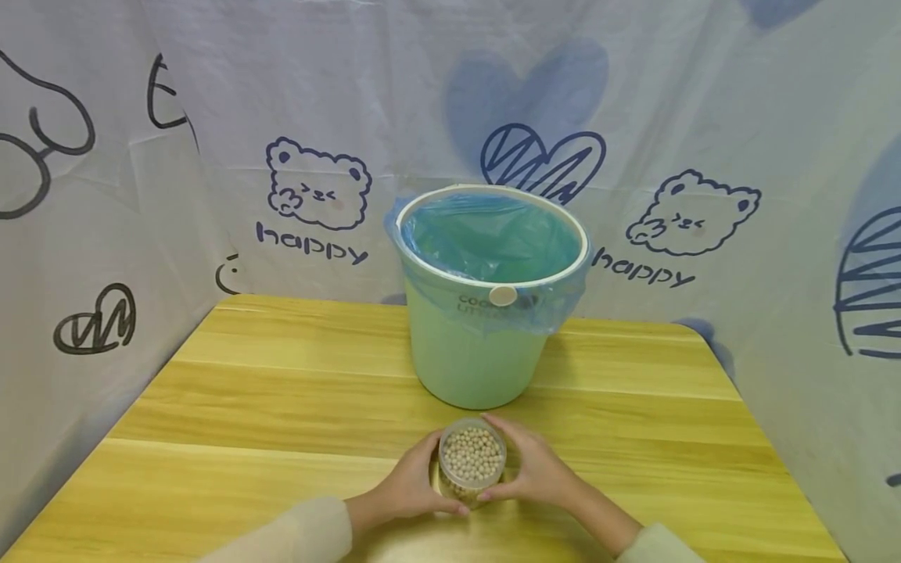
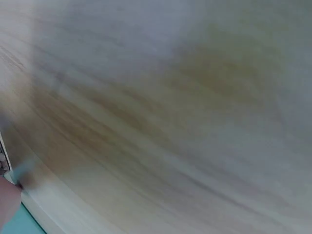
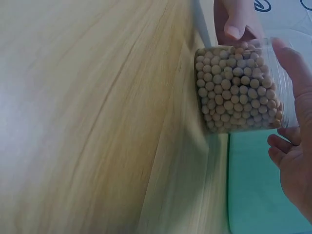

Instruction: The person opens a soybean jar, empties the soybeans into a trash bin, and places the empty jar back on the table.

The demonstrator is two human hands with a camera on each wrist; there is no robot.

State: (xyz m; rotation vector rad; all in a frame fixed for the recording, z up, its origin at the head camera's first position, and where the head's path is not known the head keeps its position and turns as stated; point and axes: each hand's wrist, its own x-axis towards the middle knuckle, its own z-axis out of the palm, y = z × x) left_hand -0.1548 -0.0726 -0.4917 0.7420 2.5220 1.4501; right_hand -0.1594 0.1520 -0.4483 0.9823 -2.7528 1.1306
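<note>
A clear round jar (image 1: 461,491) of small beige balls stands upright at the near middle of the table, in front of the bin; in the right wrist view the jar (image 3: 236,90) appears sideways, its base at or close to the tabletop. My left hand (image 1: 410,478) holds its left side, thumb toward me. From the right, my right hand (image 1: 538,469) grips it near the rim, thumb and fingers round the wall. Part of the left hand (image 2: 7,202) shows at the left wrist view's edge. Whether a transparent lid covers the balls, I cannot tell.
Right behind the jar stands a pale green bin (image 1: 472,360), lined with a blue plastic bag (image 1: 556,301) under a white rim ring. The wooden table (image 1: 296,391) meets printed white cloth (image 1: 394,117) at the back and sides.
</note>
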